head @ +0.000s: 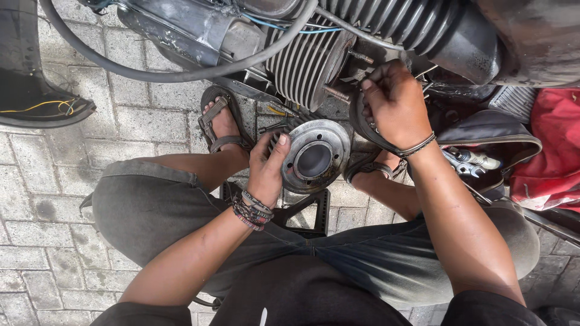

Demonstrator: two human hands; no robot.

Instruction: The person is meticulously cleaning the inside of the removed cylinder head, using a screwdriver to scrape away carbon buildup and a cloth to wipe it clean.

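left hand (pixel 266 169) gripping round cylinder head (pixel 315 157)

Item one: round finned cylinder head (pixel 315 158), grey cast metal, grimy. Circular, with a dark domed recess at its centre, a raised ring around that, and short fins along the outer rim. I hold it by its left edge, recess facing up toward me, tilted slightly, above my knees.

Item two: finned engine cylinder (pixel 308 60), grey, many thin parallel fins, lying sideways on the machine. Its open end faces down-right, with bare studs (pixel 336 93) sticking out of it.
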